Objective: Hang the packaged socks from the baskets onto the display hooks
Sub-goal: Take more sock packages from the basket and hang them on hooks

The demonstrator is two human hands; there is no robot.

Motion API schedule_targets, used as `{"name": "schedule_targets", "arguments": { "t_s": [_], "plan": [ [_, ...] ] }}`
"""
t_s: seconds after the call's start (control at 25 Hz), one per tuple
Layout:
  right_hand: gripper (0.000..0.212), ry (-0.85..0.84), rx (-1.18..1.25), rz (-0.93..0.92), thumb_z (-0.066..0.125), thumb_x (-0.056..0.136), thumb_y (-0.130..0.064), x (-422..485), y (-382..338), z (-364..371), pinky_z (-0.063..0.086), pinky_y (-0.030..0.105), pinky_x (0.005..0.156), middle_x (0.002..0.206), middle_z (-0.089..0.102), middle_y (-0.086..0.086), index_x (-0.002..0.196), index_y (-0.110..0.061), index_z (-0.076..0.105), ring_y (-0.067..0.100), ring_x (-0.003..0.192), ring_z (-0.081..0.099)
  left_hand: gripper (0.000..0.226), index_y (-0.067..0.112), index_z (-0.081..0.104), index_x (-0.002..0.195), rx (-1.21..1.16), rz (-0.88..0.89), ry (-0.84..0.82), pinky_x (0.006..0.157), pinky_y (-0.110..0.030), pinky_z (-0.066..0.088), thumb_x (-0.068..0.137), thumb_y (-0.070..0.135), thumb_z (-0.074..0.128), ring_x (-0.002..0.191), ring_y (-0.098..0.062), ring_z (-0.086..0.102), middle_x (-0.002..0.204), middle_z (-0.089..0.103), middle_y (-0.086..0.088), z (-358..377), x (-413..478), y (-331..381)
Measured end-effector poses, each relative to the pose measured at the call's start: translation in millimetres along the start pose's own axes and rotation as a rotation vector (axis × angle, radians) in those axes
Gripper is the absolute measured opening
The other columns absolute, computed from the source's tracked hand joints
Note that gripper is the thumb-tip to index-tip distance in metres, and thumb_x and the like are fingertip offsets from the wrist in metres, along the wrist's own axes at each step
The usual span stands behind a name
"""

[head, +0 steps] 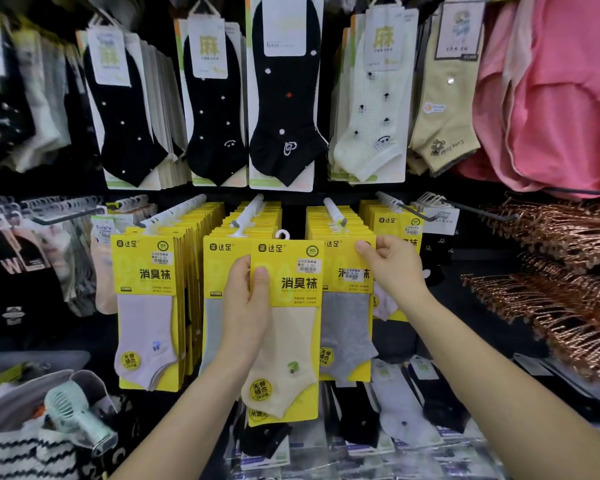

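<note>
- Head view: the left hand grips a yellow-carded beige-sock packet by its left edge. The thumb lies across the front of the card and the fingers are curled behind it.
- This packet is held upright in front of the middle row of the display rack, overlapping the two centre stacks. Its white hanger loop sits just below the centre display hook, not threaded on it.
- The right hand pinches the upper right corner of the front grey-sock packet, which hangs on the next hook to the right.
- A lilac-sock packet fronts the stack near the rack's left edge.
- Black and pale ankle socks fill the top row.
- Rose-gold hangers are stacked at the right edge.
- A mint handheld fan lies in a bag at the lower left corner.
</note>
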State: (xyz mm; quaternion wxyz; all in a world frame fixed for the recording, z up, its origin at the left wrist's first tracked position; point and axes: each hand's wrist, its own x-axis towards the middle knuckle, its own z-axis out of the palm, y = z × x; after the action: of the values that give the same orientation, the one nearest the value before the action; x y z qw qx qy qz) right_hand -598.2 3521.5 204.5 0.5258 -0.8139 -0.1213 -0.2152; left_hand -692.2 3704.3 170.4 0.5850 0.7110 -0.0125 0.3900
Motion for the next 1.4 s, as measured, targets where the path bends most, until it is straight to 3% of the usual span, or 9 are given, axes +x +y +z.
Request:
{"name": "schedule_targets", "arguments": {
  "t_s": [0.12, 0.28, 0.4, 0.48, 0.64, 0.96, 1.12, 1.28, 1.4],
  "plan": [
    [0.025, 0.086, -0.026, -0.007, 0.063, 0.087, -0.033, -11, 7, -9, 0.037, 0.023, 0.068, 0.089, 0.051, -0.004, 0.104, -0.018, 0.051, 0.012, 0.084, 0.05, 0.02, 0.005, 0.052, 0.106, 0.001, -0.003, -0.037, 0.084, -0.043, 0.045, 0.099, 0.018, 0.038, 0.09, -0.031, 0.054, 0.098, 0.059, -0.018, 11, -4, -1],
    [0.015, -0.137, 0.186, -0.062, 0.06, 0.089, -0.032, -38, 4, -7, 0.045, 0.013, 0.063, 0.081, 0.061, -0.004, 0.088, -0.017, 0.058, 0.009, 0.075, 0.056, 0.015, 0.022, 0.053, 0.093, -0.02, 0.027, -0.09, 0.067, -0.015, 0.043, 0.099, 0.017, 0.04, 0.074, -0.001, 0.053, 0.086, 0.059, 0.006, 30, -11, 1],
    [0.021, -0.221, 0.174, -0.031, 0.059, 0.091, -0.024, -43, 8, -7, 0.052, 0.032, 0.072, 0.084, 0.071, 0.01, 0.087, -0.004, 0.061, 0.024, 0.081, 0.066, 0.014, 0.024, 0.053, 0.099, -0.009, 0.021, -0.135, 0.068, -0.009, 0.043, 0.098, 0.015, 0.042, 0.078, 0.008, 0.055, 0.092, 0.06, 0.01, 46, -15, 2],
    [0.009, -0.195, 0.226, 0.03, 0.06, 0.09, -0.019, -38, 9, -14, 0.053, 0.027, 0.069, 0.087, 0.071, 0.009, 0.086, -0.011, 0.062, 0.023, 0.081, 0.066, 0.02, 0.031, 0.05, 0.095, 0.001, 0.002, -0.174, 0.066, -0.006, 0.043, 0.098, 0.013, 0.042, 0.077, 0.012, 0.055, 0.092, 0.059, 0.013, 55, -16, 5],
    [0.005, -0.074, 0.16, -0.077, 0.061, 0.089, -0.021, -19, -3, -29, 0.044, 0.008, 0.066, 0.087, 0.063, -0.009, 0.09, -0.025, 0.062, 0.002, 0.08, 0.057, 0.015, 0.023, 0.051, 0.103, 0.002, -0.026, -0.252, 0.076, -0.02, 0.049, 0.098, 0.013, 0.041, 0.09, -0.007, 0.06, 0.101, 0.062, 0.003, 65, -13, 5],
    [0.014, -0.255, -0.115, -0.182, 0.058, 0.09, -0.016, 15, -35, -29, 0.036, 0.017, 0.053, 0.062, 0.053, -0.007, 0.077, -0.017, 0.062, 0.005, 0.058, 0.046, 0.022, 0.031, 0.051, 0.094, -0.069, -0.063, -0.248, 0.078, -0.032, 0.052, 0.098, 0.013, 0.041, 0.091, -0.016, 0.063, 0.1, 0.064, -0.001, 71, -1, 14],
    [0.014, -0.149, -0.137, -0.187, 0.055, 0.092, -0.019, 29, -43, -27, 0.036, 0.024, 0.053, 0.058, 0.048, -0.007, 0.08, -0.014, 0.061, 0.006, 0.054, 0.043, 0.019, 0.026, 0.054, 0.088, -0.11, -0.14, -0.231, 0.076, -0.041, 0.05, 0.096, 0.013, 0.042, 0.081, -0.023, 0.059, 0.092, 0.063, -0.008, 79, 12, 23],
    [0.015, -0.139, -0.079, -0.177, 0.056, 0.09, -0.016, 34, -49, -16, 0.037, 0.023, 0.052, 0.06, 0.05, -0.007, 0.076, -0.017, 0.06, 0.006, 0.055, 0.043, 0.012, 0.012, 0.055, 0.093, -0.123, -0.185, -0.144, 0.064, -0.031, 0.044, 0.095, 0.013, 0.043, 0.071, -0.016, 0.052, 0.084, 0.058, -0.007, 83, 19, 16],
    [0.02, -0.169, -0.157, -0.162, 0.058, 0.089, -0.019, 34, -46, -9, 0.033, 0.019, 0.048, 0.056, 0.048, -0.011, 0.07, -0.022, 0.059, 0.003, 0.052, 0.042, 0.004, 0.017, 0.052, 0.097, -0.063, -0.178, -0.048, 0.06, -0.017, 0.042, 0.092, 0.016, 0.051, 0.069, -0.007, 0.05, 0.082, 0.053, 0.005, 78, 15, 3]
  ]
}}
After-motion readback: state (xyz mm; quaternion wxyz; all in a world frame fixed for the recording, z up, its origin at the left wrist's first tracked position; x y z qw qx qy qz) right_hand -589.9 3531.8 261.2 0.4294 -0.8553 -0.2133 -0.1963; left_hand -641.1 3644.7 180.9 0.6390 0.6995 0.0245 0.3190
